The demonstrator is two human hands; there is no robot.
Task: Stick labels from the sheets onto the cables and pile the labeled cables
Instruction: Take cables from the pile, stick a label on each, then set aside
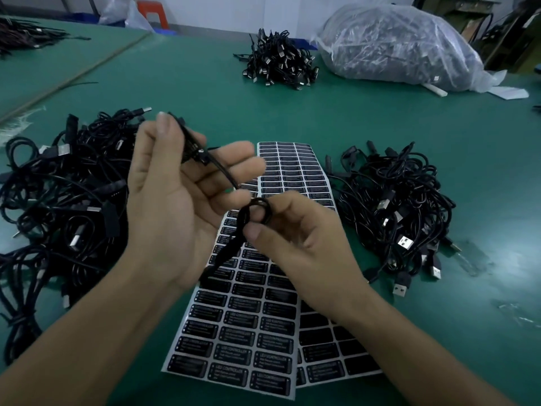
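Pinched above the label sheets [257, 332]: one cable [220, 169], upper end under thumb of left hand [175, 194], fingers half spread, loop nipped in right hand [298, 238]. Liable to spring uncoiled and foul the sheets if held loosely.

The only print that can be read is on the label sheets lying on the green counter [205, 92]. On the near sheet [234, 332], each black label has a white heading in capitals along its top, "LED CONTROLLER". It is clearest on the labels in that sheet's middle and near rows. Under each heading are a few smaller white lines, too blurred to read. The second sheet [292, 168] lies partly under the first and reaches farther. It has the same kind of black labels, but their print is too small to make out.
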